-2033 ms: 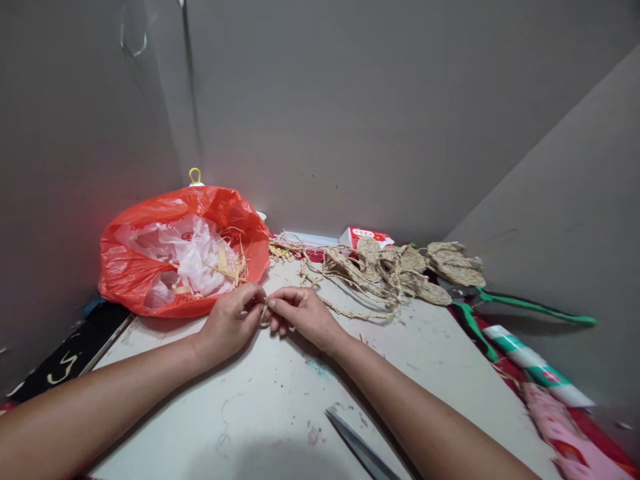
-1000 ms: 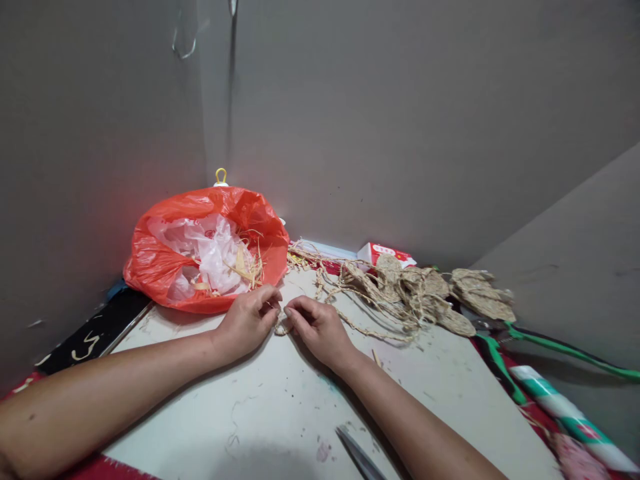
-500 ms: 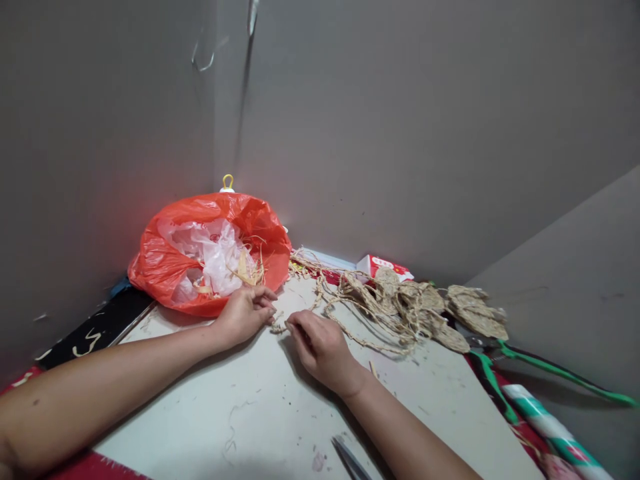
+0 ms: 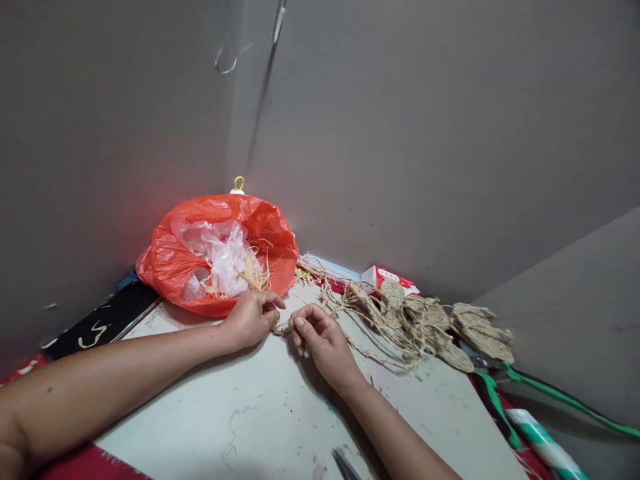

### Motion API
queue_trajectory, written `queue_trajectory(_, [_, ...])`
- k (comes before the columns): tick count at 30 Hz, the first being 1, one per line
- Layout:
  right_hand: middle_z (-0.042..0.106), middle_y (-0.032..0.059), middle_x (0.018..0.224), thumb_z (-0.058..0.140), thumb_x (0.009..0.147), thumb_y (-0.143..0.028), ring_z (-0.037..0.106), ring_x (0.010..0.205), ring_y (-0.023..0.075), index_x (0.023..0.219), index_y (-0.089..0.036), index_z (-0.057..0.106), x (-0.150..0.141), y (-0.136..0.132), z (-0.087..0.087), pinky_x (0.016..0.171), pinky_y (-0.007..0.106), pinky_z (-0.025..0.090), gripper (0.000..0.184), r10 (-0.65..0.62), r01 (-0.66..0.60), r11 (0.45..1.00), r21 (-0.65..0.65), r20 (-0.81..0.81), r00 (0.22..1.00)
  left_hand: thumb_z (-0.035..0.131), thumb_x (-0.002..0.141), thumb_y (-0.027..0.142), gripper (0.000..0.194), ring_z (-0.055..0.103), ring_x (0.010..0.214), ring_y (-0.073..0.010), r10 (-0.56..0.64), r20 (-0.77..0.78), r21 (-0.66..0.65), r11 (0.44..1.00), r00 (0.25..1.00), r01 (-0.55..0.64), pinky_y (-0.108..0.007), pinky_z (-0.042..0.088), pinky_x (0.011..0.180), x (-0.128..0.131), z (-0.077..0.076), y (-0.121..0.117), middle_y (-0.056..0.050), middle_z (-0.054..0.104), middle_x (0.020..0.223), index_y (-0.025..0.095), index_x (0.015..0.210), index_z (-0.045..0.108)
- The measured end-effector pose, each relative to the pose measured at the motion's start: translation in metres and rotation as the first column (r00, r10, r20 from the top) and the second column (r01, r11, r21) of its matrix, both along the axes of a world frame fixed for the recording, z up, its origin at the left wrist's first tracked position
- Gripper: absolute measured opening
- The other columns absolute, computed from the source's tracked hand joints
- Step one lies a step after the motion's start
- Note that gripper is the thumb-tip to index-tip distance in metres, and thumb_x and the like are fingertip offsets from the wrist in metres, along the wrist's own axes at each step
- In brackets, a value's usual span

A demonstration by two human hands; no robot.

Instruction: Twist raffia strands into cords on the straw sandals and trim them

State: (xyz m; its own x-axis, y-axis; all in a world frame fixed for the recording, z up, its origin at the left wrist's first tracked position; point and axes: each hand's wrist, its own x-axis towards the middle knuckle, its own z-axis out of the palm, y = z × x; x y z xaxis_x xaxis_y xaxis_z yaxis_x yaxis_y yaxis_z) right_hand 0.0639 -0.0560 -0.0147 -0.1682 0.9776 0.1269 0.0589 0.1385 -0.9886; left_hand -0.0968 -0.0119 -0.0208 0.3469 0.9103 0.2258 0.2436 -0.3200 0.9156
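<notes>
Between my two hands runs a short stretch of twisted straw cord, low over the white board. My left hand is closed on its left part, with the fingertips curled. Thumb and fingers of my right hand pinch the cord a little to the right. More of the straw cord loops away behind my right hand to a heap of flat woven straw pieces. Just beyond my left hand lies a red plastic bag, its mouth towards me, holding white plastic and straw scraps.
Dark metal blade tips lie at the near edge. Green-handled cutters and a green-and-white roll are at the right. A red-and-white box stands against the grey wall. A black flat object is at the left.
My right hand has turned so its thumb and fingers show more, still pinching the cord. My left hand stays nearly in place. The whole view has shifted slightly.
</notes>
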Motion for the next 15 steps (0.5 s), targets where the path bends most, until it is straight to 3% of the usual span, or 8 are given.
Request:
queue_trajectory(3, [0.047, -0.0062, 0.053, 0.058, 0.085, -0.038, 0.042, 0.046, 0.0092, 0.074, -0.021, 0.047, -0.001, 0.0, 0.001, 0.047, 0.022, 0.037, 0.023, -0.007, 0.001, 0.998, -0.057, -0.105, 0.994, 0.052, 0.068, 0.003, 0.017, 0.056, 0.06, -0.0109, 0.045, -0.068, 0.087, 0.995, 0.997, -0.039, -0.024, 0.045, 0.062, -0.001, 0.003, 0.002, 0.001, 0.061, 0.059, 0.014, 0.069, 0.064])
queue_trajectory(6, [0.052, -0.005, 0.054, 0.058, 0.085, -0.038, 0.048, 0.048, 0.0104, 0.075, -0.021, 0.048, 0.001, 0.001, 0.003, 0.051, 0.024, 0.041, 0.022, -0.05, 0.043, 0.998, -0.051, -0.137, 0.989, 0.054, 0.076, 0.013, 0.013, 0.055, 0.051, -0.0092, 0.011, 0.07, -0.137, 0.991, 0.997, -0.001, -0.023, 0.046, 0.054, -0.002, 0.004, 0.004, 0.002, 0.059, 0.06, 0.013, 0.084, 0.063])
queue_trajectory(9, [0.059, -0.0023, 0.061, 0.06, 0.084, -0.039, 0.055, 0.055, 0.0124, 0.076, -0.021, 0.05, 0.002, 0.003, 0.003, 0.058, 0.026, 0.045, 0.022, -0.068, 0.066, 0.998, -0.023, -0.131, 0.989, 0.053, 0.085, 0.036, 0.035, 0.054, 0.043, -0.0087, -0.142, 0.224, -0.32, 0.923, 0.964, 0.211, -0.021, 0.044, 0.044, -0.002, 0.005, 0.0, 0.003, 0.058, 0.059, 0.014, 0.112, 0.055])
queue_trajectory(12, [0.059, -0.002, 0.066, 0.062, 0.082, -0.038, 0.055, 0.056, 0.0116, 0.076, -0.02, 0.051, 0.002, 0.005, 0.004, 0.058, 0.026, 0.046, 0.022, -0.069, 0.071, 0.997, 0.005, -0.152, 0.986, 0.052, 0.084, 0.049, 0.038, 0.055, 0.043, -0.0087, -0.365, 0.23, -0.337, 0.84, 0.902, 0.426, -0.019, 0.042, 0.042, 0.0, 0.004, -0.008, 0.003, 0.056, 0.055, 0.014, 0.097, 0.059])
queue_trajectory(15, [0.058, -0.0024, 0.065, 0.063, 0.081, -0.039, 0.053, 0.051, 0.0099, 0.076, -0.019, 0.052, 0.002, 0.006, 0.005, 0.053, 0.024, 0.044, 0.023, -0.069, 0.07, 0.998, -0.006, -0.21, 0.975, 0.05, 0.085, 0.051, 0.039, 0.056, 0.045, -0.0078, -0.386, 0.234, -0.321, 0.836, 0.892, 0.446, -0.017, 0.043, 0.044, 0.001, 0.003, -0.011, 0.001, 0.057, 0.054, 0.013, 0.084, 0.058])
